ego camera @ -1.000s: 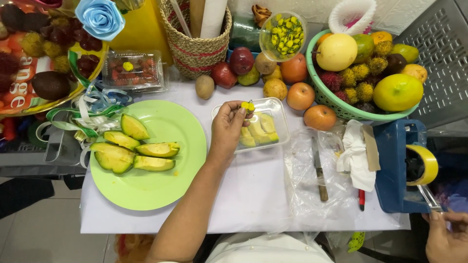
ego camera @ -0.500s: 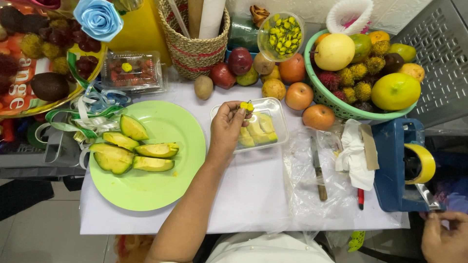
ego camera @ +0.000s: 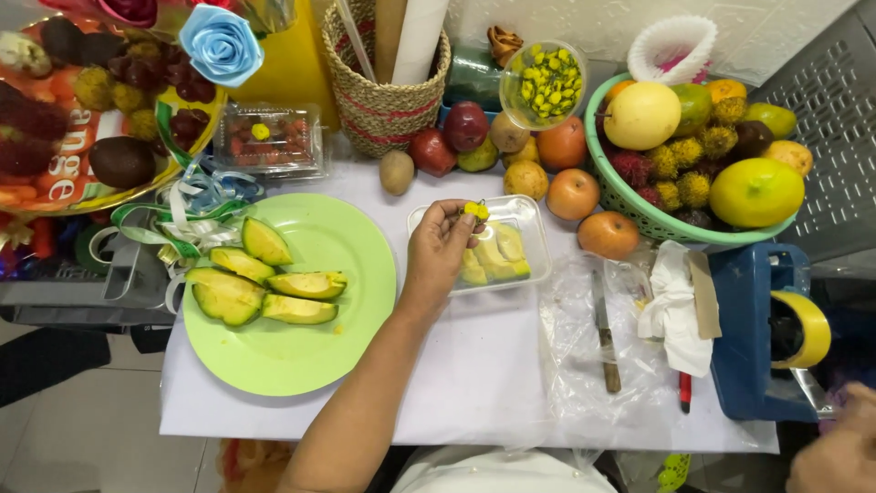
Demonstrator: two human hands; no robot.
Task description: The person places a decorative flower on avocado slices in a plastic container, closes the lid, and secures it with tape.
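My left hand (ego camera: 438, 248) hovers over a clear plastic tray (ego camera: 534, 239) that holds yellow-green fruit slices (ego camera: 497, 257). Its fingertips pinch a small yellow flower-shaped pick (ego camera: 474, 211) just above the slices. My right hand (ego camera: 838, 452) sits low at the bottom right corner, beside a blue tape dispenser (ego camera: 757, 333); only part of it shows and I cannot tell what it holds. A light green plate (ego camera: 301, 351) to the left carries several avocado wedges (ego camera: 260, 283).
A knife (ego camera: 604, 333) lies on clear plastic wrap right of the tray, beside a crumpled white cloth (ego camera: 673, 306). Loose fruit, a green basket (ego camera: 639, 212) of fruit, a cup of yellow picks (ego camera: 546, 84) and a woven basket (ego camera: 383, 91) line the back.
My right hand has shifted slightly lower at the bottom right corner. My left hand stays over the tray with the pick.
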